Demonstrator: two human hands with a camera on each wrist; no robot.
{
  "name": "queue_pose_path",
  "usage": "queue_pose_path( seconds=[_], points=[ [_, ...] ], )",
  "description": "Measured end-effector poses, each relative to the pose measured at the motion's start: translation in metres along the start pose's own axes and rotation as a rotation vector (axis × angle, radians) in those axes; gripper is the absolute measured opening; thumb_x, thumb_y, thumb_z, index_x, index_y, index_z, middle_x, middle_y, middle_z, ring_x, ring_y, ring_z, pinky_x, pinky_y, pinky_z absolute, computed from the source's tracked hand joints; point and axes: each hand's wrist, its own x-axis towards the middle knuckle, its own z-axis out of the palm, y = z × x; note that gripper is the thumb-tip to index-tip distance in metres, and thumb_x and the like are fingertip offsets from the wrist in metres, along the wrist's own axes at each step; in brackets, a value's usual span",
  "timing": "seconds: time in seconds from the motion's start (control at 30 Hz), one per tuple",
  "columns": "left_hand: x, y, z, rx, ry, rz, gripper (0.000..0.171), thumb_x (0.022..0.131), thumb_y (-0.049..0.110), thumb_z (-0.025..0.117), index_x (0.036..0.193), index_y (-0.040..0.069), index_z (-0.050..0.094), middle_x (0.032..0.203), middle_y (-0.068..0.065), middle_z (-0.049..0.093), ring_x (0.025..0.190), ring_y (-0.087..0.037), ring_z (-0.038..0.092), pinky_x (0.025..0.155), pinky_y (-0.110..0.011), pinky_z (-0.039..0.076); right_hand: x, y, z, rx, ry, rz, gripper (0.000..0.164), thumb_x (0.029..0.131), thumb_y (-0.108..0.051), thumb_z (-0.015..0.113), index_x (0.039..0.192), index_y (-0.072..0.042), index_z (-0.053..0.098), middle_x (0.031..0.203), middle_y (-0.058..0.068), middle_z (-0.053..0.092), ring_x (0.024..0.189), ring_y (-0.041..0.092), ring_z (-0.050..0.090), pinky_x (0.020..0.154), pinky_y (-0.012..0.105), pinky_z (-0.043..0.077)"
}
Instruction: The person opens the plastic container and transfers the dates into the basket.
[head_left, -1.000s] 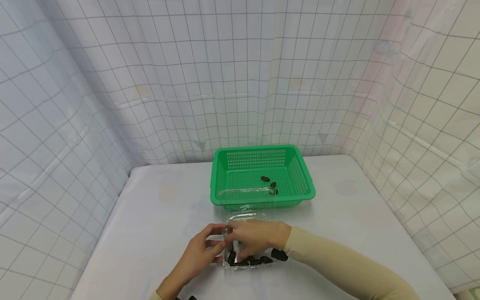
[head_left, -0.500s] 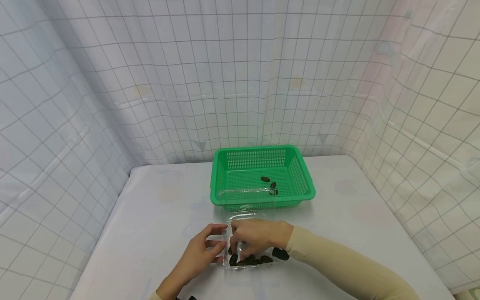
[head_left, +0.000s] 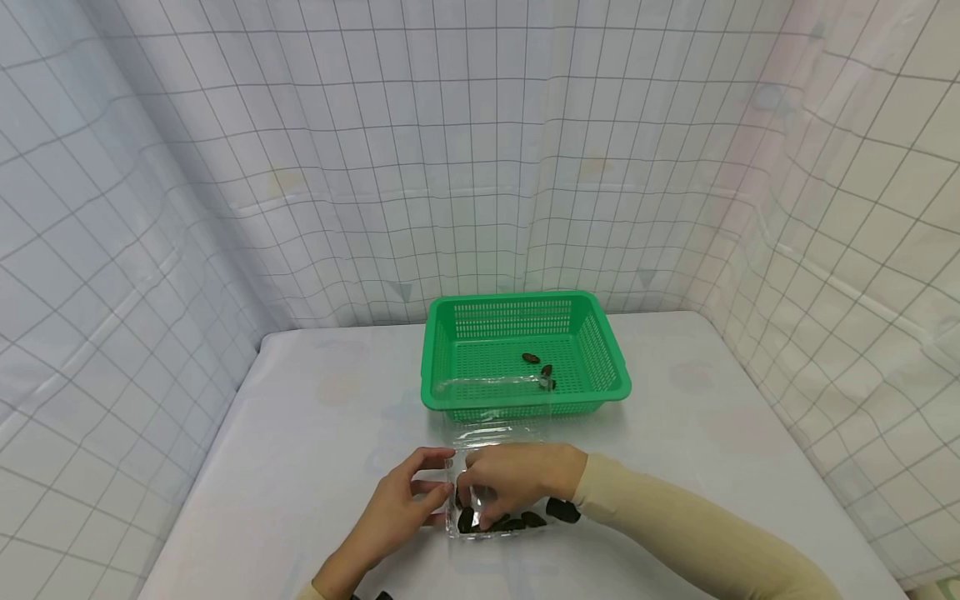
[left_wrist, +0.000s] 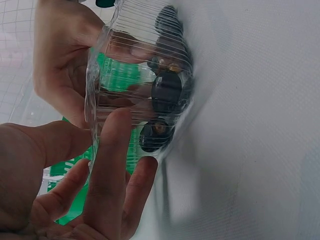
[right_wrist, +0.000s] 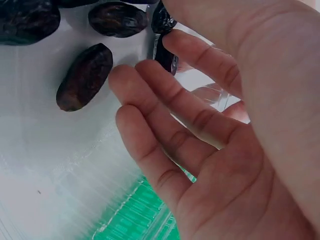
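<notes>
A clear plastic clamshell box point(head_left: 498, 535) stands on the white table, holding several dark, wrinkled dates point(right_wrist: 86, 77). Its lid point(head_left: 491, 382) is folded back, overlapping the green basket. My left hand point(head_left: 397, 507) holds the box's left side, fingers point(left_wrist: 111, 165) along the outer wall and thumb at the rim. My right hand point(head_left: 513, 477) reaches down inside, its bent fingers among the dates at the front left. In the right wrist view a fingertip point(right_wrist: 180, 42) lies right at a date point(right_wrist: 165, 55); the thumb is hidden and I cannot tell whether a date is pinched.
Behind the box stands a green basket point(head_left: 581, 398) with a few dates point(head_left: 531, 358) on its floor. A black wrist device point(head_left: 562, 510) sits under the right wrist. White gridded curtains point(head_left: 480, 167) enclose the table point(head_left: 315, 417) at the back and sides.
Inside the box, my right hand's fingers shift slightly toward the front, and the dates at the front left move a little. My left hand keeps its place on the box.
</notes>
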Motion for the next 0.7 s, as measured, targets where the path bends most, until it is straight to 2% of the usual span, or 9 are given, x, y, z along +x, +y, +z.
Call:
queue_pose_path(
  seconds=[0.1, 0.23, 0.3, 0.37, 0.43, 0.53, 0.6, 0.7],
  points=[
    [0.0002, 0.0001, 0.0002, -0.006, 0.001, 0.002, 0.05, 0.109, 0.009, 0.081, 0.157, 0.009, 0.066, 0.159, -0.028, 0.066, 0.13, -0.041, 0.081, 0.078, -0.033, 0.077, 0.0009, -0.0004, 0.0009, -0.011, 0.007, -0.002, 0.024, 0.101, -0.031, 0.095, 0.12, -0.023, 0.082, 0.105, -0.008, 0.075, 0.088, -0.006, 0.056, 0.078, 0.006, 0.047],
    [0.0002, 0.0003, 0.0008, -0.012, 0.005, 0.0, 0.05, 0.109, 0.008, 0.08, 0.157, 0.009, 0.066, 0.159, -0.028, 0.066, 0.13, -0.041, 0.081, 0.078, -0.033, 0.077, -0.0006, -0.0007, 0.0002, -0.032, 0.043, 0.01, 0.015, 0.102, -0.013, 0.087, 0.116, -0.018, 0.084, 0.102, -0.006, 0.078, 0.084, -0.004, 0.059, 0.075, 0.007, 0.049],
    [0.0002, 0.0002, 0.0011, -0.013, 0.006, -0.001, 0.05, 0.109, 0.007, 0.08, 0.157, 0.009, 0.066, 0.159, -0.028, 0.066, 0.13, -0.041, 0.081, 0.078, -0.033, 0.077, -0.0018, -0.0007, -0.0004, -0.029, 0.052, 0.019, 0.011, 0.104, -0.011, 0.083, 0.114, -0.016, 0.084, 0.1, -0.007, 0.078, 0.083, -0.003, 0.06, 0.073, 0.008, 0.05],
    [0.0002, 0.0001, 0.0012, -0.013, 0.008, 0.0, 0.05, 0.109, 0.007, 0.08, 0.157, 0.008, 0.066, 0.159, -0.028, 0.066, 0.13, -0.041, 0.081, 0.078, -0.033, 0.077, -0.0028, -0.0004, -0.0003, -0.011, 0.046, 0.022, 0.006, 0.108, -0.017, 0.083, 0.113, -0.016, 0.083, 0.099, -0.008, 0.076, 0.082, -0.004, 0.06, 0.073, 0.008, 0.05],
    [0.0001, 0.0001, 0.0011, -0.013, 0.009, 0.001, 0.05, 0.109, 0.007, 0.08, 0.157, 0.008, 0.065, 0.158, -0.028, 0.066, 0.13, -0.04, 0.081, 0.078, -0.033, 0.077, -0.0034, -0.0001, 0.0001, 0.011, 0.033, 0.018, 0.012, 0.109, -0.027, 0.085, 0.113, -0.016, 0.082, 0.098, -0.008, 0.076, 0.083, -0.005, 0.059, 0.074, 0.008, 0.05],
    [-0.0001, 0.0002, 0.001, -0.011, 0.01, 0.001, 0.051, 0.109, 0.006, 0.08, 0.157, 0.007, 0.065, 0.158, -0.028, 0.066, 0.13, -0.04, 0.081, 0.078, -0.033, 0.077, -0.0035, 0.0007, 0.001, 0.014, 0.015, 0.01, 0.023, 0.102, -0.034, 0.094, 0.113, -0.018, 0.082, 0.099, -0.007, 0.076, 0.083, -0.006, 0.058, 0.074, 0.006, 0.049],
    [-0.0002, 0.0001, 0.001, -0.013, 0.011, -0.002, 0.051, 0.109, 0.007, 0.081, 0.157, 0.007, 0.065, 0.158, -0.028, 0.066, 0.13, -0.04, 0.081, 0.078, -0.033, 0.077, -0.0035, 0.0013, 0.0019, 0.009, 0.006, 0.011, 0.026, 0.097, -0.03, 0.099, 0.112, -0.018, 0.082, 0.098, -0.008, 0.076, 0.082, -0.007, 0.058, 0.074, 0.006, 0.048],
    [0.0001, -0.0006, 0.0012, -0.018, 0.01, -0.007, 0.051, 0.109, 0.007, 0.081, 0.157, 0.007, 0.065, 0.158, -0.027, 0.066, 0.13, -0.039, 0.081, 0.079, -0.033, 0.077, -0.0039, 0.0029, 0.0036, 0.001, 0.001, 0.017, 0.022, 0.095, -0.019, 0.099, 0.108, -0.018, 0.081, 0.093, -0.012, 0.074, 0.08, -0.008, 0.057, 0.072, 0.005, 0.046]
  ],
)
